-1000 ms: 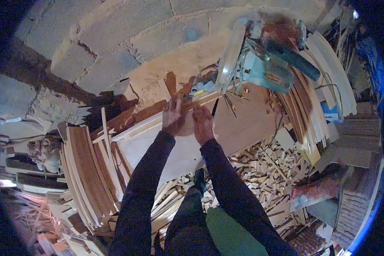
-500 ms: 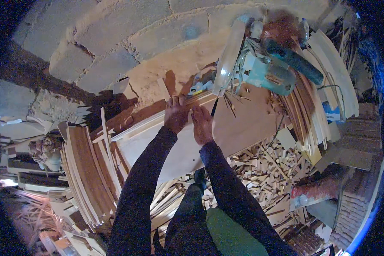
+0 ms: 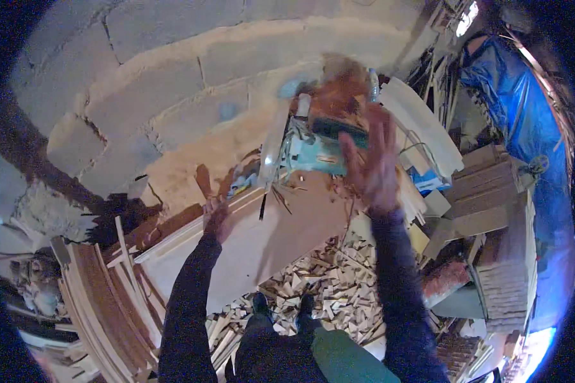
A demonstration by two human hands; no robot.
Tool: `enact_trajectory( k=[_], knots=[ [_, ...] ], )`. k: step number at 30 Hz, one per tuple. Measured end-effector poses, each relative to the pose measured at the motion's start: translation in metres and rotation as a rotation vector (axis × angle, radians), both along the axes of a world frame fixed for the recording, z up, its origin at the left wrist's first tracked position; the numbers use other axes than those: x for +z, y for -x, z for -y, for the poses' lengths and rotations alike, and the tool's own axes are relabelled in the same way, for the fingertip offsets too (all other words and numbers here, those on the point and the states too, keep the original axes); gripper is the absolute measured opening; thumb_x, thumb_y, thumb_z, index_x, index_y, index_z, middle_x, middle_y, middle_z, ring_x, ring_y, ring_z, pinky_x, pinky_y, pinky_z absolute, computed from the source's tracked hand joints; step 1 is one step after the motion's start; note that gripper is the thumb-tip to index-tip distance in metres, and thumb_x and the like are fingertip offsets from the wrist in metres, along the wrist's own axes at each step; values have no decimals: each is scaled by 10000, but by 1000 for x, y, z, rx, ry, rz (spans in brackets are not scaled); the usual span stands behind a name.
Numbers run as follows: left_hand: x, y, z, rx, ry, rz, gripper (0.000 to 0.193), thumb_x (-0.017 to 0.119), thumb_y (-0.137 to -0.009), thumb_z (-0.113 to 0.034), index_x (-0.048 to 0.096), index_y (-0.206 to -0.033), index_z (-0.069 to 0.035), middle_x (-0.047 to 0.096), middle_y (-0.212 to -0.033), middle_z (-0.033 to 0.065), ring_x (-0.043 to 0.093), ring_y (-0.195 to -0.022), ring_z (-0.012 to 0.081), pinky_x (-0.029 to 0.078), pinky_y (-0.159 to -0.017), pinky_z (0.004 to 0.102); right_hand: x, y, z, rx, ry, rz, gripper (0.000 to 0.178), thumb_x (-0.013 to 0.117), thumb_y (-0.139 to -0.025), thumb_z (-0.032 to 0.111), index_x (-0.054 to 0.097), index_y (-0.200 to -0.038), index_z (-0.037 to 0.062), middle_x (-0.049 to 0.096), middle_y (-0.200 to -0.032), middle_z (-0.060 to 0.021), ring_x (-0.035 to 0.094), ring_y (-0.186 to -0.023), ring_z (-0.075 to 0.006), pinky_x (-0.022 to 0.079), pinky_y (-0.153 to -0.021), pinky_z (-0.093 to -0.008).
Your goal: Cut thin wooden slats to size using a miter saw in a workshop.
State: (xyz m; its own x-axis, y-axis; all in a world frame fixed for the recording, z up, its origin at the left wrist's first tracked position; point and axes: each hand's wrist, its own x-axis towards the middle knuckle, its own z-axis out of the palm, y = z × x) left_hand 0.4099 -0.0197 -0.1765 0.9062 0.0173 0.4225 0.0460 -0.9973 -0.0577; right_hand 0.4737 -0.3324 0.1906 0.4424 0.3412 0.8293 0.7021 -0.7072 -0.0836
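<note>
My left hand is at the back edge of a pale wooden work board, its fingers curled over a long thin wooden strip. My right hand is raised to the right, fingers spread and blurred by motion, with nothing visible in it. Behind it, and partly hidden by it, a teal power saw with a dark handle stands at the far end of the board. Thin offcuts lie on the board just in front of the saw.
A heap of small wood offcuts covers the floor around my feet. Curved stacks of wooden strips stand at the left. Stacked flat boards and a blue tarp are at the right. A block wall rises behind.
My right hand has left the strip beside my left hand and swung right and up in front of the saw. The view has shifted to the right; my left hand stays at the strip.
</note>
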Motion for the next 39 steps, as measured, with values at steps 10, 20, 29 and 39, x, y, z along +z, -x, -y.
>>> enact_trajectory(
  k=[10, 20, 29, 39],
  knots=[
    [37, 7, 19, -54, 450, -211, 593, 603, -834, -295, 419, -1263, 72, 504, -1045, 242, 514, -1005, 389, 430, -803, 477, 3, -102, 23, 243, 581, -692, 455, 550, -973, 396, 540, -1329, 112, 497, -1387, -107, 446, -1298, -271, 343, -1087, -376],
    [-30, 8, -35, -194, 998, -129, 668, 653, -787, -332, 421, -1267, 70, 487, -1038, 229, 496, -963, 377, 429, -782, 493, 8, -89, 6, 324, 583, -711, 507, 469, -981, 497, 581, -1315, 132, 605, -1276, -134, 546, -1207, -277, 335, -1091, -400],
    [9, 6, -4, -185, 244, -88, 599, 645, -778, -290, 449, -1229, 51, 479, -1006, 233, 499, -982, 397, 441, -760, 515, -24, -60, 19, 189, 470, -436, 480, 501, -961, 468, 635, -1193, 70, 655, -1158, -153, 589, -1122, -321, 416, -1010, -428],
    [-13, -4, -19, -160, 420, -175, 560, 673, -755, -247, 470, -1182, 55, 491, -1005, 230, 506, -985, 388, 418, -822, 502, -108, 25, 9, -10, 357, -194, 617, 567, -881, 579, 587, -1187, 43, 634, -971, -180, 615, -863, -393, 496, -779, -470]
  ],
)
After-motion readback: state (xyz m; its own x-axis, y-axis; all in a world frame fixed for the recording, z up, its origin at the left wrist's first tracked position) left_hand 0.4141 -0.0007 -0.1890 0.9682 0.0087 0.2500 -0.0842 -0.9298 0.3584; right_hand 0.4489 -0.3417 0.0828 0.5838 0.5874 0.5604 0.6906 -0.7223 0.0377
